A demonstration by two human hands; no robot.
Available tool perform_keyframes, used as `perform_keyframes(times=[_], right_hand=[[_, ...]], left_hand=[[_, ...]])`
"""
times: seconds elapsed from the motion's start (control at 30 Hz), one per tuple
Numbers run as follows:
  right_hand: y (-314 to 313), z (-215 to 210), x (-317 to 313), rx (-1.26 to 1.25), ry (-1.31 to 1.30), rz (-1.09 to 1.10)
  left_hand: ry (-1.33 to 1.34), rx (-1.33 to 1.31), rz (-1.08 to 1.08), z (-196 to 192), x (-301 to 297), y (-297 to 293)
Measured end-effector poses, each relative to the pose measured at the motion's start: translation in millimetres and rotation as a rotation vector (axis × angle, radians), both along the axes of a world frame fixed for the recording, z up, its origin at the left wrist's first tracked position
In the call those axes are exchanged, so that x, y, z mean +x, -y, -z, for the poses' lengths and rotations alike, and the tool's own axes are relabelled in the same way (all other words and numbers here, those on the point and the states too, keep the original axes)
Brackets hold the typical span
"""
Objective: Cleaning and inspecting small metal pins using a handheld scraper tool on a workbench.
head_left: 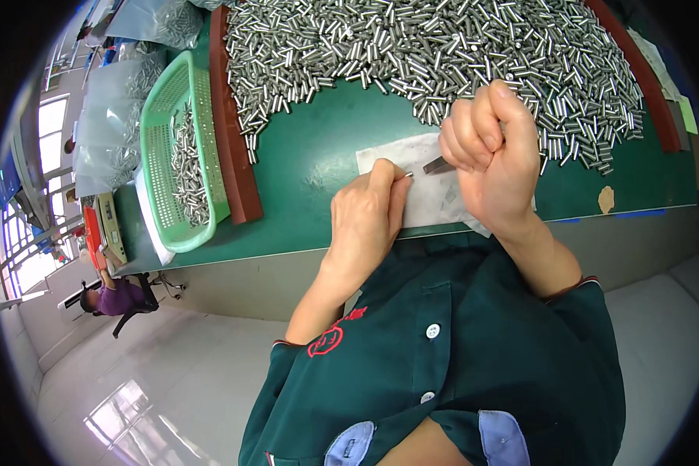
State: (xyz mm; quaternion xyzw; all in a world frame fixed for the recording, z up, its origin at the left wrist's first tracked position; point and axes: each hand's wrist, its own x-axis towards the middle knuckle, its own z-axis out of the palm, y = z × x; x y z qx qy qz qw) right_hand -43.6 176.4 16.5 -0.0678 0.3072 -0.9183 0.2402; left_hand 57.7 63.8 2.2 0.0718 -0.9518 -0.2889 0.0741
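My left hand (363, 213) is closed in a pinch, thumb against forefinger, above a white cloth (431, 206). The tip of a small metal pin (408, 175) pokes out of that pinch; the rest is hidden. Just to the right, my right hand (499, 159) is curled shut with its palm side turned up. Out of this fist, toward the left hand, sticks a flat dark metal blade (438, 165); its other end is covered by the fingers. A broad heap of short shiny metal pins (412, 39) spreads behind both hands on the green tabletop (311, 163).
Dark red bars (231, 155) border the heap at left and right. A green plastic basket (157, 155) with pins stands left of it, beside clear bags (105, 140) of parts. A red-and-beige device (109, 229) sits farther left. Another person (120, 297) is seated at far left.
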Motion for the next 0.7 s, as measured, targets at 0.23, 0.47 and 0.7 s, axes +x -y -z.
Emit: perform_keyframes(times=[0.23,0.47,0.7], right_hand=[[4,8,6,0.091,-0.004,-0.039],[8,10,7,0.003,-0.001,-0.018],[9,11,6,0.007,-0.013,-0.019]], left_hand=[[-0.032,0.039,-0.043,1,-1,-4],[-0.058,0.039,-0.058,0,-1,-6],[-0.062,0.043,-0.058,1,-2,-5]])
